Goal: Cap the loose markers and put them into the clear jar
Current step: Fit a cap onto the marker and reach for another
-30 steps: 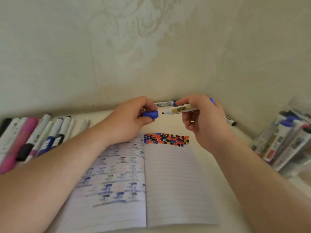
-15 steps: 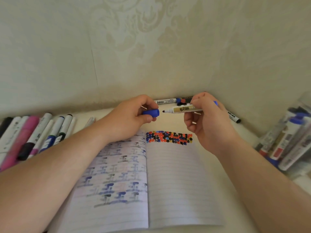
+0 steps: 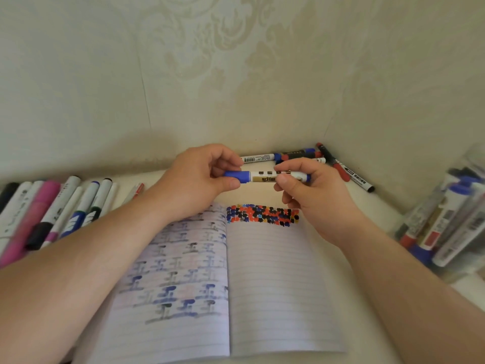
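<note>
I hold a white and gold marker [image 3: 265, 177] level above the open notebook. Its blue cap [image 3: 237, 176] sits on the tip, pinched by my left hand [image 3: 199, 179]. My right hand [image 3: 312, 195] grips the barrel at its other end. A clear jar [image 3: 451, 216] at the right edge lies tilted with several markers inside. Loose markers [image 3: 301, 156] lie in a pile against the wall behind my hands, and a row of markers [image 3: 57, 211] lies at the left.
An open lined notebook [image 3: 267, 285] with coloured ink blotches lies under my forearms. A patterned wall stands close behind the table. A black-tipped marker [image 3: 354, 177] lies angled at the back right.
The blue cap in my left hand and the bare marker tip were apart; they have come together and the cap now covers the tip.
</note>
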Action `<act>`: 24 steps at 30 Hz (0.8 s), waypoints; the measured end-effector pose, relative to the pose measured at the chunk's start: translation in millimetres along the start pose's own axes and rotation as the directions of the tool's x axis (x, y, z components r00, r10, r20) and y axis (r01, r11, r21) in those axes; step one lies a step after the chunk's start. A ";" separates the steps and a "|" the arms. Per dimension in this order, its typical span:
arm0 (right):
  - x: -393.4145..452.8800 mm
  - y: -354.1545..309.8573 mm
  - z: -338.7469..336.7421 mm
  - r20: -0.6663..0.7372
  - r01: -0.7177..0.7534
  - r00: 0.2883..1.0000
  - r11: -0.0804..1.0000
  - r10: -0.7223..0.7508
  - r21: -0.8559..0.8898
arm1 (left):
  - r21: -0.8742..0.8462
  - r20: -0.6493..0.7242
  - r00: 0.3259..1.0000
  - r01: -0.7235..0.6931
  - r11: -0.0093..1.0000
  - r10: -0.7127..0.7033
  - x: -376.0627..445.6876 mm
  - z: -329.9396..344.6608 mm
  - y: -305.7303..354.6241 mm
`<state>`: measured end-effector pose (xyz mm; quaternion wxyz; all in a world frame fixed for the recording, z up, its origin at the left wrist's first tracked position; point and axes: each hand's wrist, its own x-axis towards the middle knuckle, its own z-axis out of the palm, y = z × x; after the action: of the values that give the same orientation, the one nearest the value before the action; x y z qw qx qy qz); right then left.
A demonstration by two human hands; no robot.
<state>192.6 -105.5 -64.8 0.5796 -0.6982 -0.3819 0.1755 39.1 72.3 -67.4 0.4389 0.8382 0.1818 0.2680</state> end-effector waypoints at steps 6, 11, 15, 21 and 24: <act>4.6 3.9 5.8 0.017 -0.001 1.000 1.000 0.000 0.020 | -0.043 -0.099 0.995 -0.004 0.999 0.000 -0.4 1.8 3.2; 5.1 4.6 8.1 0.064 -0.011 0.998 1.000 0.011 -0.005 | -0.071 -0.095 0.995 -0.026 0.997 0.019 -0.1 0.2 5.8; 8.4 7.7 3.4 0.080 0.030 0.997 0.994 -0.022 -0.104 | 0.081 0.015 0.999 -0.048 0.996 0.047 3.7 3.9 4.8; 15.2 16.4 -17.6 -0.060 0.161 0.973 0.836 -0.225 -0.525 | 0.440 0.243 0.968 -0.164 0.883 0.058 8.1 2.2 -8.3; 30.3 29.6 -38.4 -0.294 -0.076 0.935 0.698 -0.197 -0.712 | 0.587 0.230 0.971 -0.086 0.805 -0.064 12.5 -13.7 -21.4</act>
<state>248.3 -110.2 -76.6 0.3275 -0.8739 -0.3341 -0.1320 39.2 99.5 -75.2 0.1724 0.9601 0.1973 0.0976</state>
